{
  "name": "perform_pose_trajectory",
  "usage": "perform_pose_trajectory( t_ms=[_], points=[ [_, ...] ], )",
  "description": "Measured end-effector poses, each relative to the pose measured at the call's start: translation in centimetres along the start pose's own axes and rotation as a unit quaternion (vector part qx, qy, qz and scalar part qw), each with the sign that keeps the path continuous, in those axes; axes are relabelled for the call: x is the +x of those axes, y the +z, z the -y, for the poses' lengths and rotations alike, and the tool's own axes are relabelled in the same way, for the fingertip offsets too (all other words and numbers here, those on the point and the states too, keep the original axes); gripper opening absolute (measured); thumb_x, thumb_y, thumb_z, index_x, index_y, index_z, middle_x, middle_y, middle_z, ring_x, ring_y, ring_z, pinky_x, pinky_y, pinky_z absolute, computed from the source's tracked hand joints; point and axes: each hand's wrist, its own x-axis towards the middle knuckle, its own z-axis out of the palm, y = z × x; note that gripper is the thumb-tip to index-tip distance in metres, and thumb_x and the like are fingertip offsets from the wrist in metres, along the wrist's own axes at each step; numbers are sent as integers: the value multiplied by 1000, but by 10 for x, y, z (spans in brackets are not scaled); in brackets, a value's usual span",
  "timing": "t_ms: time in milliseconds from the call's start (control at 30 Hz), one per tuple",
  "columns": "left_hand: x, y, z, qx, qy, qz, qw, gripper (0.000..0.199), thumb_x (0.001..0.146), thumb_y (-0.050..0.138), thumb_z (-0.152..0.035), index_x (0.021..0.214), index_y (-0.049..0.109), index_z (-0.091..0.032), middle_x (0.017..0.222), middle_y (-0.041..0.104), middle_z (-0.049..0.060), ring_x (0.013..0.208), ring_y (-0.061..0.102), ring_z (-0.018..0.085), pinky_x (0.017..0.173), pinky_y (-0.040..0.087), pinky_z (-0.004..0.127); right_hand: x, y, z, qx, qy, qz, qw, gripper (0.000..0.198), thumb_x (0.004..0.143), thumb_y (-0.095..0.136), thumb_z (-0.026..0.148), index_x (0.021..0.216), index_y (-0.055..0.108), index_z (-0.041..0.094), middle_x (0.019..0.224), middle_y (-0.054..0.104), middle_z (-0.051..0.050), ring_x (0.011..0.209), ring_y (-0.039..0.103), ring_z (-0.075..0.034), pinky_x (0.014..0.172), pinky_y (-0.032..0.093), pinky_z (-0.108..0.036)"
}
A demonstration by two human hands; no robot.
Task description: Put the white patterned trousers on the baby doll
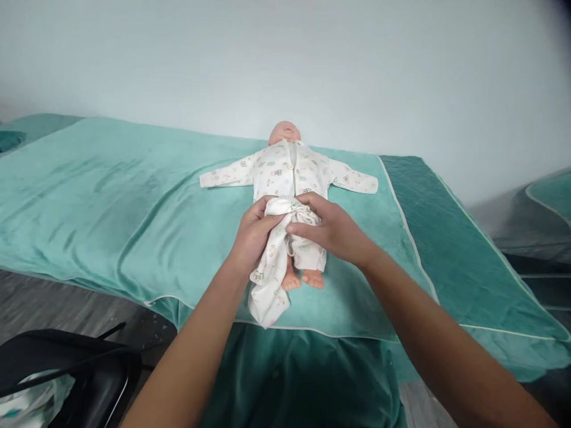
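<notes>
Cloth printed with small coloured figures, a soft white garment (270,273) with two tube-like legs, is gathered at its top between the person's two bare hands in the head view. It is held over the lower body of a pale pink plastic baby doll (284,132), which lies face up on a light green velvety cover (187,249). The left hand (255,233) has its thumb and fingers clamped on one side of the gathered edge; the right hand (332,226) pinches the other side between thumb and fingers. As for what is done, a white long-sleeved printed cotton jacket (270,172) is on the doll, both sleeves stretched out to the sides, its front gaping a little below the neck. What is left appears to concern the lower garment: its bunched top is in the fingers, not settled at the doll's waist. One cloth leg hangs askew beside the doll's bare plastic feet (291,281), while the other lies along the doll's leg on the right of the view; whether that leg is inside it or merely covered cannot be told. The work thus looks partly complete.
</notes>
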Motion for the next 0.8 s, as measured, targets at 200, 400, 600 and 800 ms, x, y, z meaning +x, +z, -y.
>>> perform_pose_trajectory(
  t_ms=[200, 400, 600, 800],
  points=[
    [-2, -10, -2, -14, 3, 4, 1000, 27, 60, 77, -22, 78, 57, -19, 68, 55, -6, 59, 51, 9, 57, 41, 21, 3, -12, 2, 25, 87, 98, 991, 35, 75, 69, 50, 81, 68, 16, 75, 64, 0, 68, 57, -14, 59, 41, -23],
    [5, -7, 5, 9, -4, 13, 1000, 30, 70, 76, -40, 86, 63, -18, 74, 64, -2, 64, 57, 12, 62, 44, 23, 8, -9, 3, 178, 101, 114, 972, 34, 71, 75, 38, 96, 68, 16, 93, 70, -3, 80, 64, -17, 70, 50, -26],
    [4, -13, -8, 102, -17, 140, 985, 35, 69, 78, -39, 93, 67, -16, 84, 69, 5, 77, 63, 18, 66, 48, 26, 20, 1, 1, 193, 75, -32, 978, 17, 74, 68, 30, 87, 62, 19, 79, 63, 1, 68, 57, -12, 61, 46, -23],
    [7, -18, -4, 69, -38, 137, 987, 29, 66, 75, -23, 93, 68, -16, 86, 70, 5, 79, 65, 20, 70, 49, 29, 26, 8, -4, 154, 63, -54, 985, 18, 77, 66, 36, 85, 63, 20, 81, 64, 1, 72, 58, -14, 63, 46, -24]
  ],
)
